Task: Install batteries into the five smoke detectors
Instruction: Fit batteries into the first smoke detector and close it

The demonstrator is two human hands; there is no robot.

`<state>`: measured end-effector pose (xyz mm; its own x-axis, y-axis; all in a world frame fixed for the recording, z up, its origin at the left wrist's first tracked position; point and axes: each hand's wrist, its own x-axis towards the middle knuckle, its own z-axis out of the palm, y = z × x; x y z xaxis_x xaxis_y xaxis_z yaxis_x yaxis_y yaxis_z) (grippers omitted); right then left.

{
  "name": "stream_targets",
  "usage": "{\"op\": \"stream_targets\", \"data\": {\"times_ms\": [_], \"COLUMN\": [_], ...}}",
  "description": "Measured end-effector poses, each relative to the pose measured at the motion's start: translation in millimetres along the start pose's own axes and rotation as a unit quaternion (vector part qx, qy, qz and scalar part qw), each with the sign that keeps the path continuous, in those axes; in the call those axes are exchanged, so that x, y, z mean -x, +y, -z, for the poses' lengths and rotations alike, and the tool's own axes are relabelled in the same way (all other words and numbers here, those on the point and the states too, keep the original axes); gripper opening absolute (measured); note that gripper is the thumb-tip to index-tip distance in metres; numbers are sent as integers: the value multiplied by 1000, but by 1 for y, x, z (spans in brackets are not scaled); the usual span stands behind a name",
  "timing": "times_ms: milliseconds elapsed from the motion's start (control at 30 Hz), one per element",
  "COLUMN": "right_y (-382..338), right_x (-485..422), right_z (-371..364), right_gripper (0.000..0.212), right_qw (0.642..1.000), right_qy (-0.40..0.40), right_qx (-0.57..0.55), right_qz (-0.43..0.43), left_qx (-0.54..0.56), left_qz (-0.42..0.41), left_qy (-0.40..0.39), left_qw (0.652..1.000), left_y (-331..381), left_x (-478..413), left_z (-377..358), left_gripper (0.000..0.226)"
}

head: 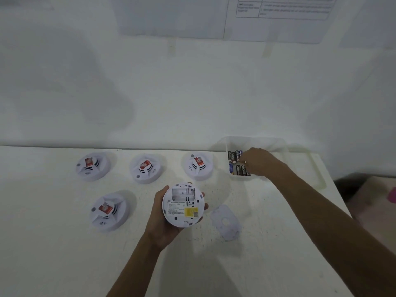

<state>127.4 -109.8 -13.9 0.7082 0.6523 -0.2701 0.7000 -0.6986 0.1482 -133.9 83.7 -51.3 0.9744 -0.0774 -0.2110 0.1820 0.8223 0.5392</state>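
Batteries [237,162] lie packed in the clear tray [278,144] at the right of the frame. Your right hand [260,161] reaches in among them, but its fingertips are hidden, so I cannot tell whether it grips one. Your left hand [162,219] grips the open detector [183,205] at centre, back side up. Its cover [225,221] lies on the table [64,254] just to the right. The row of three detectors [145,168] sits above, and the fourth detector [109,211] sits at lower left.

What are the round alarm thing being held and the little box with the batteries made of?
The held smoke detector looks like moulded white plastic, matte: ribs and an open battery bay show in its back. The box seems translucent, frosted plastic, since the table shows dimly through its walls.
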Motion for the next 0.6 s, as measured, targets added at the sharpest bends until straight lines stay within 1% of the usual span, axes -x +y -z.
{"op": "stream_targets", "data": {"times_ms": [67, 167, 267, 433, 600], "right_y": [-2, -5, -5, -5, -6], "right_x": [-1, -1, -3, -6, -5], "right_z": [0, -2, -5, -3, -1], "right_gripper": [16, 16, 15, 6, 13], "right_qw": [999, 995, 993, 992, 997], "right_qy": [-6, -2, -6, -15, -26], "right_qx": [37, 90, 111, 118, 67], "right_qz": [13, 33, 41, 50, 35], "left_qx": [0, 18, 23, 33, 35], "left_qz": [-8, 5, 19, 38, 40], "left_qy": [3, 4, 8, -2, -16], "left_qw": [1000, 1000, 1000, 999, 998], "left_y": [0, -1, -7, -13, -13], "left_x": [1, 0, 1, 1, 1], "left_z": [1, 7, 18, 22, 23], "left_gripper": [61, 59, 60, 62, 61]}}
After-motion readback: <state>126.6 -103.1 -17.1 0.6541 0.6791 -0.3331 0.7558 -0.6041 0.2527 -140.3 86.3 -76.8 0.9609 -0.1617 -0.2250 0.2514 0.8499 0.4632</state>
